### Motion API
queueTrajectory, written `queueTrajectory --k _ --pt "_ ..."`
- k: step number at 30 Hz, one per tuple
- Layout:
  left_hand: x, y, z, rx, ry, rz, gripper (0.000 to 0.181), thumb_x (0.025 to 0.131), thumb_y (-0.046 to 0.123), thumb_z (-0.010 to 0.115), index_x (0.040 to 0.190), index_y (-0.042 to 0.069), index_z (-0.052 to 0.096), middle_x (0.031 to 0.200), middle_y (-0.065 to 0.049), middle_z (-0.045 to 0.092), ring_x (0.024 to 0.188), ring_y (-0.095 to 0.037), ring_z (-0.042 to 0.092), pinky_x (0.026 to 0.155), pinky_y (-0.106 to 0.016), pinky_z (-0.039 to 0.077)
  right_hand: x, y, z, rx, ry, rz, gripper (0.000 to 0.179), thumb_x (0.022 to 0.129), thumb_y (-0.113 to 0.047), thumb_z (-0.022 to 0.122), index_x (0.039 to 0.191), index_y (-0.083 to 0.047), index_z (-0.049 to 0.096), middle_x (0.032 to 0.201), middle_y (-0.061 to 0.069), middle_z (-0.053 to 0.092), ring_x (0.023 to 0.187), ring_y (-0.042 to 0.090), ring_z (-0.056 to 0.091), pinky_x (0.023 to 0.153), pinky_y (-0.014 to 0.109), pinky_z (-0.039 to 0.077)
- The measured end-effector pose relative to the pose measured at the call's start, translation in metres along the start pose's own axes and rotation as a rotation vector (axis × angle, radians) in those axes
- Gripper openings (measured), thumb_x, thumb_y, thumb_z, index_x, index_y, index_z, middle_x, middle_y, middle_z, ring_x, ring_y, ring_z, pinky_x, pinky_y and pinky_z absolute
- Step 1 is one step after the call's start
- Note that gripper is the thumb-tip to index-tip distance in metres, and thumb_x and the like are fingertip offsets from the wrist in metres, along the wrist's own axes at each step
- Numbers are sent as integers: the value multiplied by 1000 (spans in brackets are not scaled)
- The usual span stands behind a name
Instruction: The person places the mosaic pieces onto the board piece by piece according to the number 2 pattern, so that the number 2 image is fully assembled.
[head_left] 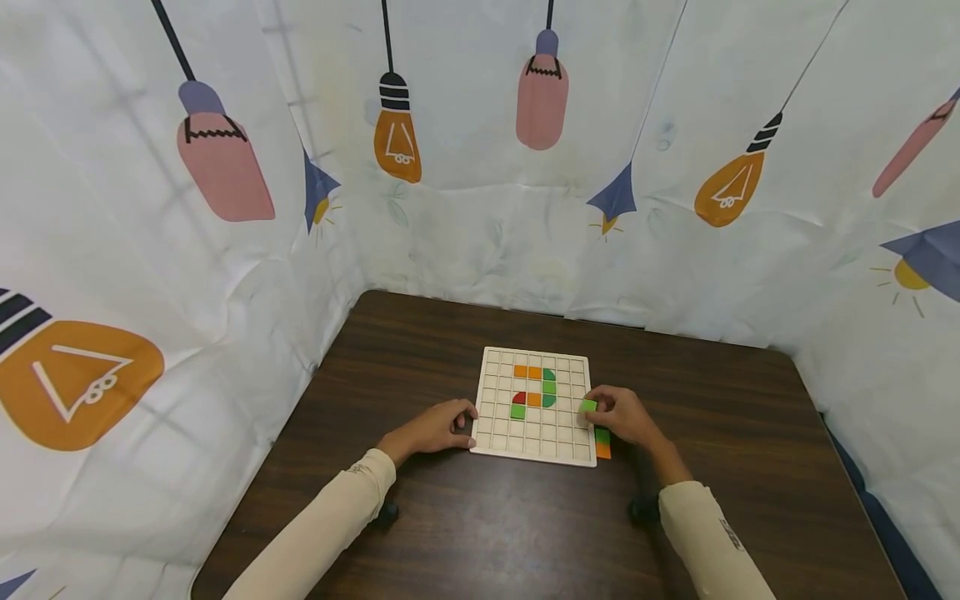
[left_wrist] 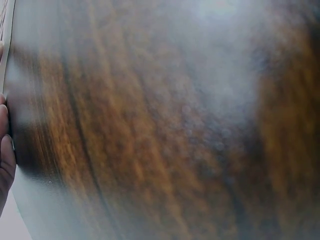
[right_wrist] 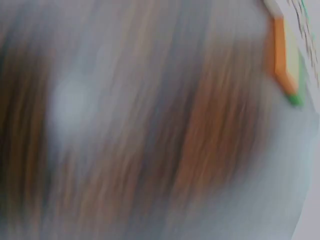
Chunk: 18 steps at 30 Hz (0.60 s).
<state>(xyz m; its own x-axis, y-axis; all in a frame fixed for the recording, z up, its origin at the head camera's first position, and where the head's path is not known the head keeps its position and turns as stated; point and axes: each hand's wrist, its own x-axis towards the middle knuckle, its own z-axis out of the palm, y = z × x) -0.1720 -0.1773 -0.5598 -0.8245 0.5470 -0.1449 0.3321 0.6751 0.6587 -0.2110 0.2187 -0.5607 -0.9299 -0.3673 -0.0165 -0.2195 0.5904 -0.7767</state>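
A square, pale wooden grid board [head_left: 497,433] lies on the dark table. Orange, green and red pieces, some square and some with a rounded corner, form a bent line on it, among them an orange tile [head_left: 534,372] and a red piece [head_left: 519,398]. At the board's left edge rests my left hand [head_left: 435,427], thumb near the lower corner and fingers loosely bent; only its fingertips [left_wrist: 6,160] show in the left wrist view. My right hand [head_left: 626,415] pinches a light green square tile [head_left: 588,406] over the board's right side.
Just off the board's lower right edge, beside my right hand, are a green tile [head_left: 602,436] and an orange tile [head_left: 603,451]. White cloth printed with lamps [head_left: 465,242] hangs around the wood-grain table [head_left: 495,533]. The right wrist view is blurred.
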Motion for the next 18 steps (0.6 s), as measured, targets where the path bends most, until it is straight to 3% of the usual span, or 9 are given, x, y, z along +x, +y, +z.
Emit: queueTrajectory --k 10,18 --pt "0 -1 0 3 0 5 42 90 32 77 123 14 58 97 1 53 82 -13 51 76 -31 43 14 -37 35 44 -93 -150 29 88 -16 78 112 -2 70 68 -2 58 55 6 47 53 25 43" --pt "0 -1 0 5 7 7 41 89 31 78 122 15 59 96 1 53 81 -12 51 76 -31 43 19 -53 72 -23 -136 -204 26 89 -25 79 109 -10 73 68 -6 57 56 3 46 54 24 43"
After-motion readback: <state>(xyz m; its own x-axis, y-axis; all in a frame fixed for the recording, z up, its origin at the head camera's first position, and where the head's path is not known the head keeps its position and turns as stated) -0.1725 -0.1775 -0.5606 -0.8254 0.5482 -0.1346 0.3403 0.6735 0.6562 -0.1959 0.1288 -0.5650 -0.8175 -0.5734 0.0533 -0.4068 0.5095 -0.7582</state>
